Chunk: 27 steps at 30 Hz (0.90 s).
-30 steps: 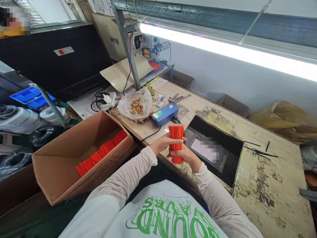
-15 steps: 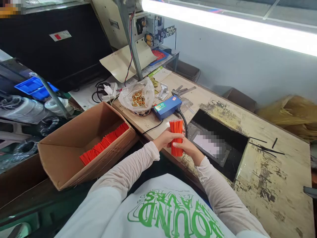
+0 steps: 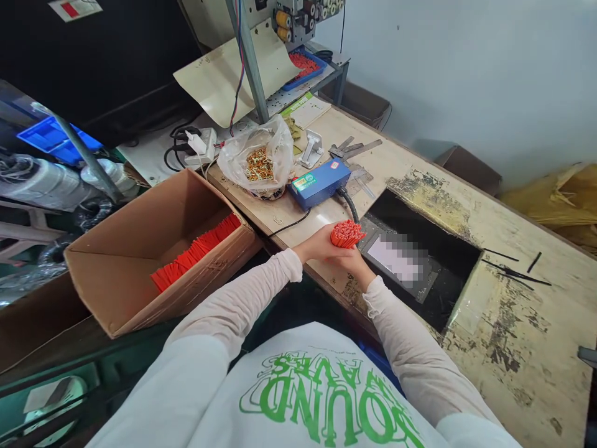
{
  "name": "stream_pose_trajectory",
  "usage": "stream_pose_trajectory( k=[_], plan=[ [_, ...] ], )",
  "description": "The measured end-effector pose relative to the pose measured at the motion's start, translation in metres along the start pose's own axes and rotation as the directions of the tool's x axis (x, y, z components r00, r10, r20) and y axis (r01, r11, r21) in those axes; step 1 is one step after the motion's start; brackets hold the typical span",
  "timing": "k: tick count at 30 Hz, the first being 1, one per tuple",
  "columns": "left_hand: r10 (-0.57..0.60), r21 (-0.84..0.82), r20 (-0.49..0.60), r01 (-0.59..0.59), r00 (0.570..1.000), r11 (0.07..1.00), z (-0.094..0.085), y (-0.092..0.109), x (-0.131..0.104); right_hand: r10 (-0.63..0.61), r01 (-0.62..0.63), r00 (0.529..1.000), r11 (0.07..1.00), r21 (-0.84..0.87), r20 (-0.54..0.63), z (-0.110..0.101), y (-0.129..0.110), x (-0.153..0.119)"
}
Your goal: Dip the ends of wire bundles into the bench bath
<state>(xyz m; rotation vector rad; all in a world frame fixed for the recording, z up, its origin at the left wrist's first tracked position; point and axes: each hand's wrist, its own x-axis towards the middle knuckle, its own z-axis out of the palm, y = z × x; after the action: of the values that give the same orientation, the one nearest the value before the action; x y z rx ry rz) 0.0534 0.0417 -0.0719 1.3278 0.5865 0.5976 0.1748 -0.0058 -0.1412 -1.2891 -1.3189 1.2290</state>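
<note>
A thick bundle of red wires [image 3: 347, 233] is in both hands, its cut ends facing up toward me. Around its left side, my left hand [image 3: 321, 244] is closed. My right hand [image 3: 355, 261] grips the bundle from below and the right, its fingers partly hidden. To the left, an open cardboard box [image 3: 107, 274] contains more red wires [image 3: 196, 252] lying in a slanted row. Just beyond my hands sits a blue device [image 3: 321, 183] with a black cable.
A clear plastic bag of small brass terminals [image 3: 260, 165] stands behind the box. Calipers [image 3: 354, 148] lie farther back. Right of my hands, a dark rectangular recess [image 3: 459, 267] is cut into the wooden table [image 3: 527, 323]. A metal post [image 3: 252, 68] rises at the back.
The red wire bundle has tilted from upright, side-on, to showing its ends toward me. Both hands have turned with it, still gripping. The view has tipped downward.
</note>
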Motion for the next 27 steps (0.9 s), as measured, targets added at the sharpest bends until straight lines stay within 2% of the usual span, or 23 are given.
stream_pose_trajectory(
  k=[5, 8, 12, 19, 22, 27],
  plan=[
    [0.053, 0.177, 0.007, -0.054, 0.999, 0.983, -0.006, 0.008, -0.006, -0.014, 0.016, 0.999, 0.999, -0.040, 0.053, -0.005, 0.016, 0.005],
    [0.085, 0.287, 0.049, -0.096, 0.995, 0.953, -0.009, 0.011, -0.008, -0.036, 0.036, 0.998, 0.999, -0.013, 0.046, -0.006, 0.019, 0.006],
    [0.090, 0.336, 0.065, -0.106, 0.994, 0.936, -0.009, 0.013, -0.009, -0.061, 0.062, 0.996, 0.998, -0.016, 0.071, -0.006, 0.022, 0.005],
    [0.042, 0.394, 0.058, -0.062, 0.997, 0.917, -0.011, 0.007, -0.009, -0.032, 0.041, 0.992, 0.997, -0.069, 0.121, -0.008, 0.023, 0.009],
    [-0.008, 0.315, 0.031, -0.002, 0.999, 0.949, -0.010, 0.003, -0.007, -0.007, 0.013, 0.995, 0.998, -0.058, 0.101, -0.004, 0.014, 0.010],
    [-0.107, -0.028, -0.058, 0.106, 0.993, 0.994, 0.001, 0.007, -0.010, 0.102, -0.101, 0.986, 0.995, -0.011, 0.134, 0.007, -0.011, -0.005]
  ],
)
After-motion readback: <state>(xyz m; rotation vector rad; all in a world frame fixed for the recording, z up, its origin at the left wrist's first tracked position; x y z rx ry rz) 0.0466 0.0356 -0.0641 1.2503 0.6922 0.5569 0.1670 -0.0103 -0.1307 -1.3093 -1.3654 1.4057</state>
